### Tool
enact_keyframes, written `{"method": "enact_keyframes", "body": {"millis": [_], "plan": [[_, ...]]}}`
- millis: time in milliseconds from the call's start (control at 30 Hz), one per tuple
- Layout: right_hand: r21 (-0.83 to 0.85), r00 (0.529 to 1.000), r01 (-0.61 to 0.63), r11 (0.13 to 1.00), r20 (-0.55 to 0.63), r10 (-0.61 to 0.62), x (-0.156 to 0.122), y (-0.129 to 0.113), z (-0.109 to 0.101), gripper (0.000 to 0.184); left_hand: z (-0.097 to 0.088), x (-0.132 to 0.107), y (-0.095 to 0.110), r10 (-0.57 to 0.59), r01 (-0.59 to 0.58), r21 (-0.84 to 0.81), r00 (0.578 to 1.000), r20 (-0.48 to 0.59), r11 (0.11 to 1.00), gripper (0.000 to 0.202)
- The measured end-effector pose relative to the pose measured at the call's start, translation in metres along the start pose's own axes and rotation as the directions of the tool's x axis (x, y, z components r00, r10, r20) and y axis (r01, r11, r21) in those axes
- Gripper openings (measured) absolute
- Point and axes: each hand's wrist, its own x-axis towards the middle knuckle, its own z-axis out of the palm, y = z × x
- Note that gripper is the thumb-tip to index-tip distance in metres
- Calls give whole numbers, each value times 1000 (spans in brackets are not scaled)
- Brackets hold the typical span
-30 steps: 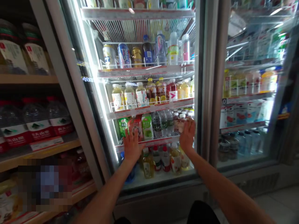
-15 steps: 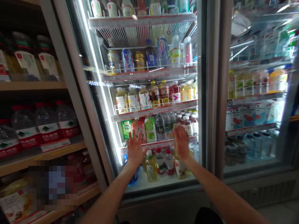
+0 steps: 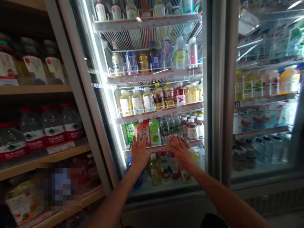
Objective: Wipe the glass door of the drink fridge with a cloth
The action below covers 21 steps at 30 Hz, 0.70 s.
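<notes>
While both hands reach the glass door [image 3: 163, 191] of the drinks cooler, we judge the work at that pane to be under way, not finished. Contact appears set at two places: under the left hand [image 3: 139, 155] and under the right hand [image 3: 181, 152]. We find no mark on the glass that separates a treated area from an untreated one, so the amount left cannot be read.

We note the left hand as flat, fingers spread, with nothing in it. The right hand lies over a pale wad [image 3: 172, 142] (it resembles a crumpled cloth, but blur prevents confirmation). Whether its fingers close on the wad or merely press it, we cannot tell.

Relative to the grip, we locate the wad beneath and just beyond the right fingers, apparently against the door. The pane extends above, below and to both sides of the two hands. Behind it, a red package [image 3: 142, 128] stands just above the left fingertips, clear bottles [image 3: 164, 129] stand above the wad, and a white-capped bottle [image 3: 192, 129] stands up and to the right of the right hand. Red-capped bottles [image 3: 174, 166] stand below the wad.
</notes>
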Motion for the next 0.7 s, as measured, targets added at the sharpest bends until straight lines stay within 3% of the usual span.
{"method": "enact_keyframes", "body": {"millis": [33,100,167,233,300,400,467,533,567,633,667,700], "plan": [[4,999,33,999,25,-33,-4,5,-2,67,0,-1,-2,14,-14,-2,1000,-4,1000,80],[-39,994,-98,994,-47,96,-14,26,-9,65,1,-2,-3,32,-32,-9,999,-11,999,80],[-73,924,-346,935,-199,326,-19,47,-15,65,2,-3,-3,31,-31,-14,999,-9,999,82],[-69,841,-488,870,-304,448,-19,50,-13,66,3,-3,0,18,-18,-14,1000,-1,1000,84],[-62,870,-444,894,-271,413,-14,31,-5,67,2,-2,1,6,-6,-11,1000,4,1000,83],[-27,975,-199,980,-103,195,-11,-2,4,65,1,-3,-1,19,-19,-5,1000,4,1000,79],[-1,998,-54,999,-27,54,-13,0,1,65,0,-3,-3,35,-35,0,999,4,999,76],[-17,993,-97,995,-73,96,-16,20,-9,65,-1,-4,-3,38,-39,5,999,7,999,76],[-35,969,-204,978,-148,197,-16,32,-14,65,-2,-4,-3,35,-35,4,999,13,999,76],[-38,859,-440,897,-310,408,-11,48,-18,64,-4,-4,0,22,-22,1,999,43,1000,79],[-26,810,-507,862,-357,466,-6,47,-17,64,-6,-4,2,14,-14,-1,998,63,1000,80],[-19,803,-516,856,-359,476,-1,41,-14,65,-7,-4,3,8,-8,-2,997,81,1000,80]]}}
